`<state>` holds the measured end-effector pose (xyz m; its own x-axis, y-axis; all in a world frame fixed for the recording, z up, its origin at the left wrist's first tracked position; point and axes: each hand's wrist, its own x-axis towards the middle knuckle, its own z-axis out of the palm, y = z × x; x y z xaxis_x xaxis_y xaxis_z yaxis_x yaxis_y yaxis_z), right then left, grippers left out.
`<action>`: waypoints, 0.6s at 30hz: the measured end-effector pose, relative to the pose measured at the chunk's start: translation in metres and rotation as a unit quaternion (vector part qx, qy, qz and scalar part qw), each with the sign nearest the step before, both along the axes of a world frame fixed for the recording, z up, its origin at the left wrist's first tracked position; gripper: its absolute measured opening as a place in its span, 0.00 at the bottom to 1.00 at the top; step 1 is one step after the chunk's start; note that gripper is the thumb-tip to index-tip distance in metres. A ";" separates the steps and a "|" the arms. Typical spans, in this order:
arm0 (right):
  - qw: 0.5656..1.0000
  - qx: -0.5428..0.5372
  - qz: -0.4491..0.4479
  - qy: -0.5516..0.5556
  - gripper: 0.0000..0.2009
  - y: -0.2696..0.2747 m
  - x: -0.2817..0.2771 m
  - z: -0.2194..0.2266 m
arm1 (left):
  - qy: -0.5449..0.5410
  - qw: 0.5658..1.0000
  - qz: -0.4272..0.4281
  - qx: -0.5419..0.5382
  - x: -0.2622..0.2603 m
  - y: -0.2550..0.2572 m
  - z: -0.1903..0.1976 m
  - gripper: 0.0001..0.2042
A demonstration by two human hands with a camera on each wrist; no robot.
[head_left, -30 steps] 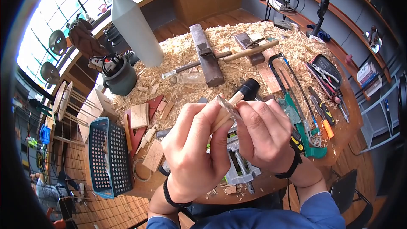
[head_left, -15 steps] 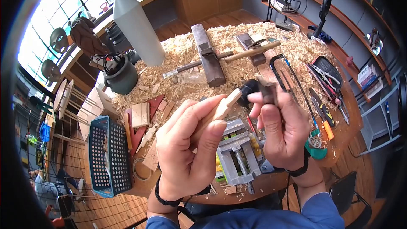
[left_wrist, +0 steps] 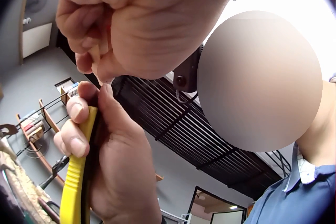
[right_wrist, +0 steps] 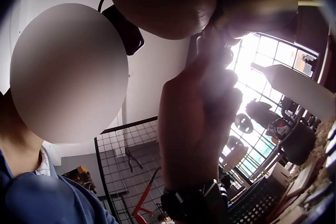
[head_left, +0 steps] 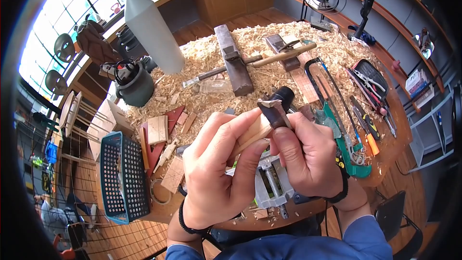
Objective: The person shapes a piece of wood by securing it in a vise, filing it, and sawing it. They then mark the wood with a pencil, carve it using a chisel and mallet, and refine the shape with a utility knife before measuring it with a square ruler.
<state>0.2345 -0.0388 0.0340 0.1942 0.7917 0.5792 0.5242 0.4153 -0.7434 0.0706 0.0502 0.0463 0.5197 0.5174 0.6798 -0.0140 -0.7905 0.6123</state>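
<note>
My left hand [head_left: 219, 163] grips a pale carved wooden stick [head_left: 255, 132], its tip pointing away to the upper right. My right hand [head_left: 308, 151] pinches a dark folded strip, like sandpaper [head_left: 274, 114], laid across the stick's tip. In the left wrist view, a yellow-and-black handle [left_wrist: 76, 182] runs through the right hand [left_wrist: 123, 166] under its curled fingers; its far end is hidden. Just beyond the hands is the black mallet head [head_left: 284, 97]. Below them stands a metal vise [head_left: 272, 183], partly covered.
Shavings [head_left: 197, 58] spread over the table, with wooden planes [head_left: 233, 62] at the back. A blue perforated basket [head_left: 124, 178] stands at the left. To the right lie a green-handled hacksaw [head_left: 353, 163] and a tool pouch [head_left: 370, 84]. Wood offcuts [head_left: 158, 130] lie left of the hands.
The right hand lifted away from the stick with the dark strip half a second ago. Now it is back, with the strip over the stick's tip. The left hand keeps its grip.
</note>
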 end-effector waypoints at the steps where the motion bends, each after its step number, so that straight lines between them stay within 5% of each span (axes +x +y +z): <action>1: 1.000 0.000 0.000 0.000 0.11 0.001 -0.001 -0.001 | 0.000 1.000 0.000 0.000 0.000 0.000 0.000 0.18; 18: 1.000 -0.016 -0.019 -0.005 0.05 0.000 -0.002 -0.003 | 0.040 0.999 0.010 0.019 -0.002 -0.001 0.008 0.18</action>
<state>0.2322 -0.0387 0.0308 0.2195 0.8021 0.5554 0.5460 0.3708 -0.7513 0.0684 0.0488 0.0541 0.5621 0.5033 0.6563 0.0496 -0.8126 0.5806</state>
